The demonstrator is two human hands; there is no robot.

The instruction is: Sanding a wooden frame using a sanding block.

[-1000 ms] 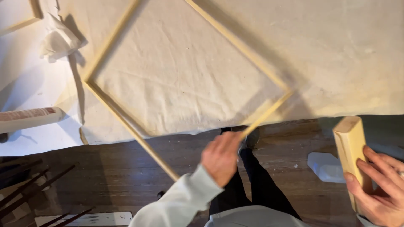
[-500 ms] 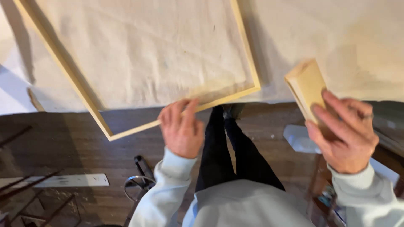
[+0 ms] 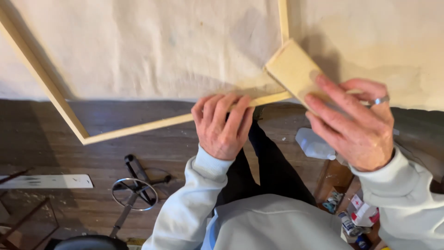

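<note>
A thin light wooden frame (image 3: 138, 128) lies over a cream canvas cloth (image 3: 152, 51), its near rail jutting past the cloth's edge above the dark floor. My left hand (image 3: 223, 124) is shut on that near rail, close to the frame's right corner. My right hand (image 3: 355, 121) grips a pale wooden block (image 3: 290, 69) and presses its end against that corner from the outside. A ring shows on one finger of the right hand. I wear a light grey sweatshirt and dark trousers.
Dark wood floor (image 3: 46, 139) below the cloth. A white plank (image 3: 46, 181) lies at the left. A round metal stand (image 3: 135, 193) sits near my left elbow. A white plastic jug (image 3: 315, 144) and small boxes (image 3: 360, 215) stand at the right.
The frame has swung round so that its corner is near my right hand. My right hand has brought the block up against that corner. My left hand has stayed on the near rail.
</note>
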